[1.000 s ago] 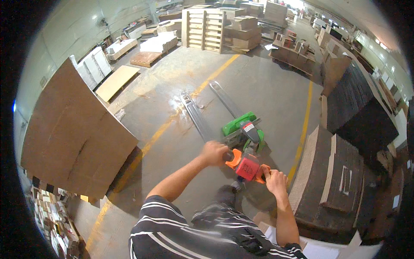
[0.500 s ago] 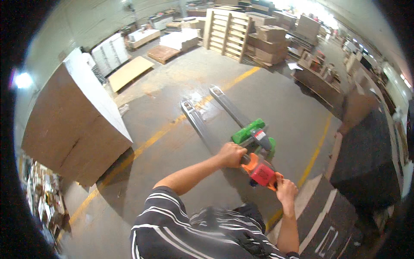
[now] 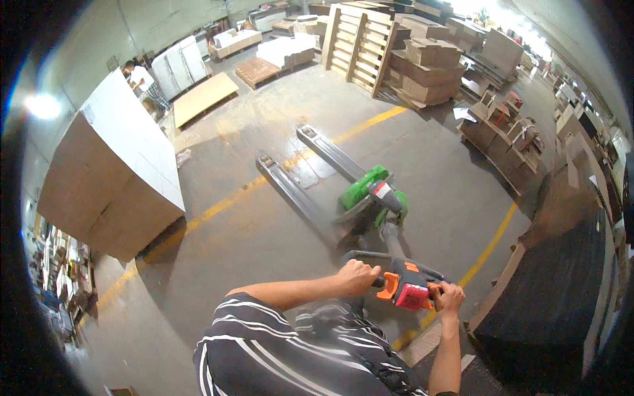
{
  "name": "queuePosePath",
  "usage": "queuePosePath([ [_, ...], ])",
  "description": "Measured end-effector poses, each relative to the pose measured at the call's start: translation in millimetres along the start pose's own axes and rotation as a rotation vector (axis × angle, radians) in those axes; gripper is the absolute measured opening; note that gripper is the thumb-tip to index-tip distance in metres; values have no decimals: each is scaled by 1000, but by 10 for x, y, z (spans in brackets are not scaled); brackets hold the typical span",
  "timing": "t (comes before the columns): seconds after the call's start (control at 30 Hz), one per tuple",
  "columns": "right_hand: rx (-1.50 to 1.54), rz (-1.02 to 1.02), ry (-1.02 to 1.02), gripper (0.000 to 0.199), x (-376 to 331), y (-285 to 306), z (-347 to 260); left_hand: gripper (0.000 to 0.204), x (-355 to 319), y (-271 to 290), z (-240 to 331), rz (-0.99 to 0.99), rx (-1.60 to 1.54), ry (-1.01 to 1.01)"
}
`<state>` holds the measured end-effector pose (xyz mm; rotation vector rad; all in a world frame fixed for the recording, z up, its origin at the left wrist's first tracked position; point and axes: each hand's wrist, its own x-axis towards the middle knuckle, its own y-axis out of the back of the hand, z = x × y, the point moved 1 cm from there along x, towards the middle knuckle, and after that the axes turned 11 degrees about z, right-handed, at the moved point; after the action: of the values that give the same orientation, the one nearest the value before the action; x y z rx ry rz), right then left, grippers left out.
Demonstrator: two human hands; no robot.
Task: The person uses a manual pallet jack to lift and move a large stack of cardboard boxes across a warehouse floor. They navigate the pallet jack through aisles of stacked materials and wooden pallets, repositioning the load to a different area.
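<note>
A green and grey pallet jack [image 3: 374,188] stands on the floor in front of me, its two bare metal forks pointing away to the far left. Its handle head [image 3: 413,295], black with orange and red parts, is close to my body. My left hand [image 3: 358,277] is wrapped round the left grip of the handle. On the right grip, my right hand [image 3: 448,298] is closed too, near the orange lever. The fork tips lie close to a yellow floor line [image 3: 370,123].
At left stands a tall board-sided stack with a white top [image 3: 125,132]; a person [image 3: 137,78] is behind it. A wooden pallet [image 3: 356,49] leans beside stacked cartons [image 3: 426,69]. Dark stacked sheets [image 3: 548,297] rise close on my right. Another yellow line [image 3: 492,244] runs beside them.
The handle has swung lower and nearer to me, with both hands still on it. The pallet jack has turned, its forks shifting left. The person behind the stack shows more clearly.
</note>
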<state>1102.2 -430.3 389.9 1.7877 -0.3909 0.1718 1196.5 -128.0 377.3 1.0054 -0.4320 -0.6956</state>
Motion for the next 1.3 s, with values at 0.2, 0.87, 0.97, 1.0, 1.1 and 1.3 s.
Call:
queuePosePath([
  [0.2, 211, 109, 32, 72, 1272, -108, 1219, 33, 1346, -145, 350, -171, -243, -55],
  [0.87, 214, -572, 440, 65, 5738, -1351, 1140, 29, 3985, 961, -859, -140, -491, 533],
  [0.97, 289, -603, 516, 69, 6129, -1701, 978, 22, 4168, 1020, -1136, -106, -277, 745],
  [1.0, 337, -595, 536, 71, 6273, -1819, 919, 21, 4242, 1033, -1229, -132, -210, 817],
  [1.1, 319, -654, 602, 75, 6759, -2228, 843, 22, 4563, 1024, -1497, -76, -168, 945],
  [1.3, 575, -466, 855, 57, 7756, -3267, 849, 30, 5325, 931, -2121, 27, -130, 1056],
])
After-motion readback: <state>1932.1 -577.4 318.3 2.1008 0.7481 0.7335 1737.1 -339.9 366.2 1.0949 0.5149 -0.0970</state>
